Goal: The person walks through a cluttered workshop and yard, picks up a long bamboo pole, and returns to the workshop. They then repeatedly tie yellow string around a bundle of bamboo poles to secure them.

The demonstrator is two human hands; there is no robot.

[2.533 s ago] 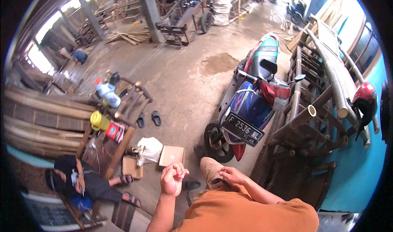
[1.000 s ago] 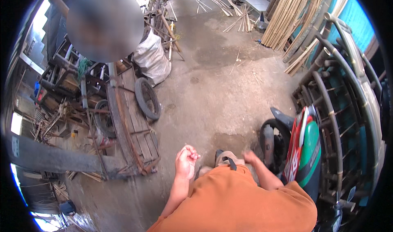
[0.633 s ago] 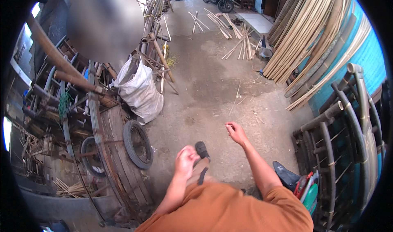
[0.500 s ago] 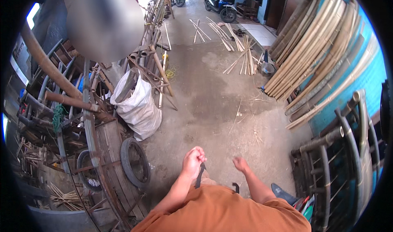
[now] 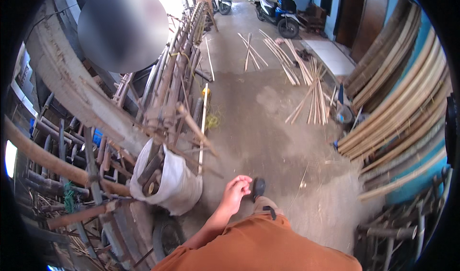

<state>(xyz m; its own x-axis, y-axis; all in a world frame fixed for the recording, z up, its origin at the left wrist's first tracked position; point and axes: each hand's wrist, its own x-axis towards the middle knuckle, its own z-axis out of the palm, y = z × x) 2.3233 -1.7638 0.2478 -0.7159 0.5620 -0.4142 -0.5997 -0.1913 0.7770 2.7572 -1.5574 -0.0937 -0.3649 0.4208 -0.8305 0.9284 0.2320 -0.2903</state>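
Clock from the left hand. White sack (image 5: 175,186) at 9 o'clock, upright, nearest thing of any bulk, apart from the hand. Mouth gapes, brown bamboo offcuts (image 5: 151,176) standing inside. Wall looks soft and floppy; load likely stiff and fairly heavy, probably not fragile. Best hold: bunch the rim at two opposite sides; sack fabric may slip a bit, cut ends may scratch. Bundle of long poles (image 5: 167,89) at 11, dark tyre (image 5: 167,236) at 8, partly hidden.

Left hand (image 5: 238,188): over the floor, fingers half-curled, narrow gap, nothing seen in them, touching nothing visible. Inside of palm hidden.

Dark shoe (image 5: 259,186) at 3 o'clock, just beside the hand in view. Pale bamboo strips (image 5: 315,101) fanned on floor (image 5: 278,146), 1 o'clock. Long bamboo lengths (image 5: 400,120) by the blue wall, 2 o'clock. Right hand: out of view, can't tell its fingers.
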